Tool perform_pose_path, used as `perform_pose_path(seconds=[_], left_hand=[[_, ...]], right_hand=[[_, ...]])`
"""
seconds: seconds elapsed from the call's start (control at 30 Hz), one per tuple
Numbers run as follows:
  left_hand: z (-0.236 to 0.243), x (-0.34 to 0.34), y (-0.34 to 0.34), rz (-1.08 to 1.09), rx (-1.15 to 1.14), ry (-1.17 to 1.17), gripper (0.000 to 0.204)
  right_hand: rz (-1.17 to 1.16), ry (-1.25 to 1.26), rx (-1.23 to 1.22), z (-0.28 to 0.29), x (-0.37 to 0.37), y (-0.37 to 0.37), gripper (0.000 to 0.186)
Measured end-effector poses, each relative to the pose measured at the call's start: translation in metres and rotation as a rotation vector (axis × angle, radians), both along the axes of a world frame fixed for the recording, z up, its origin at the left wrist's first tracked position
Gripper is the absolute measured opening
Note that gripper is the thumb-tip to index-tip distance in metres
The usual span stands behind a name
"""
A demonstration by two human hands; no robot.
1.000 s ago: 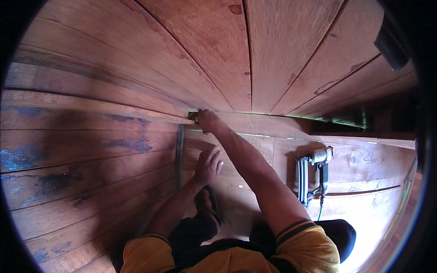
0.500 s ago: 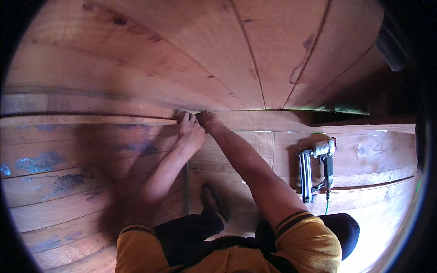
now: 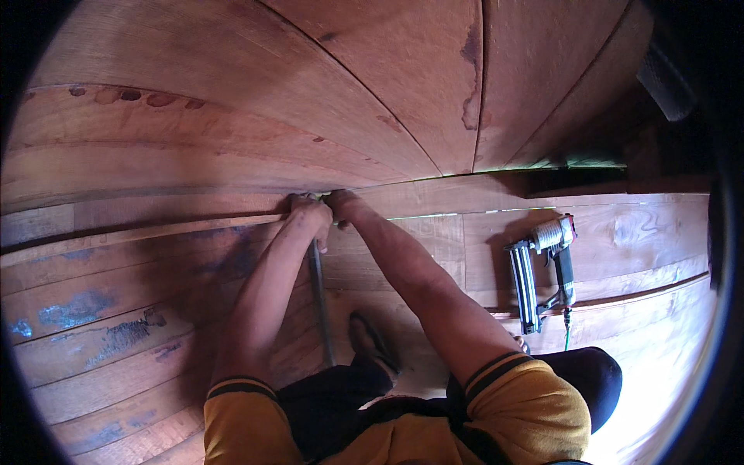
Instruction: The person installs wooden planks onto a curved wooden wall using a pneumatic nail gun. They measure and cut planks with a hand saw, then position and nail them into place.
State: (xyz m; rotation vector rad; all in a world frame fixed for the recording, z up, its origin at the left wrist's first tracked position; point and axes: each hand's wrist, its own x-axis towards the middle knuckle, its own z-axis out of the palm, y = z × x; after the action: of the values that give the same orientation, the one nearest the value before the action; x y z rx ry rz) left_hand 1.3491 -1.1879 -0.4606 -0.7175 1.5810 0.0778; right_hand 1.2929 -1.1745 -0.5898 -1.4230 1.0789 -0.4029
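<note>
My two hands meet low down where the plank wall joins the plank floor. My left hand (image 3: 311, 215) has its fingers curled in, beside the end of a long thin wooden strip (image 3: 155, 231) that runs off to the left. Close against it, my right hand (image 3: 342, 206) is bent with its fingers closed toward the same gap. Whatever the fingers hold is hidden by the hands. A narrow dark bar (image 3: 322, 310) lies on the floor, its far end just under my left hand.
To the right a nail gun (image 3: 542, 271) lies on the floor with a green hose (image 3: 567, 339). Wooden wall planks (image 3: 372, 54) rise ahead. A dark object (image 3: 666, 81) hangs at the upper right. My foot (image 3: 372, 341) stands near the dark bar.
The view has tilted a little. My left hand has turned, its fingers now curling downward, and more of the dark bar shows beneath it. My right hand stays at the wall's foot.
</note>
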Motion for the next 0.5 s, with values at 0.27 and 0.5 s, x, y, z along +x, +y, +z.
perform_pose_path(seconds=[0.27, 0.5], left_hand=[[0.0, 0.001, -0.007, 0.094, 0.051, 0.013, 0.068], [0.003, 0.019, -0.011, 0.128, 0.041, 0.217, 0.06]], right_hand=[[0.331, 0.369, -0.466, -0.02, 0.007, -0.006, 0.048], [0.205, 0.441, -0.461, -0.023, 0.018, 0.0, 0.03]])
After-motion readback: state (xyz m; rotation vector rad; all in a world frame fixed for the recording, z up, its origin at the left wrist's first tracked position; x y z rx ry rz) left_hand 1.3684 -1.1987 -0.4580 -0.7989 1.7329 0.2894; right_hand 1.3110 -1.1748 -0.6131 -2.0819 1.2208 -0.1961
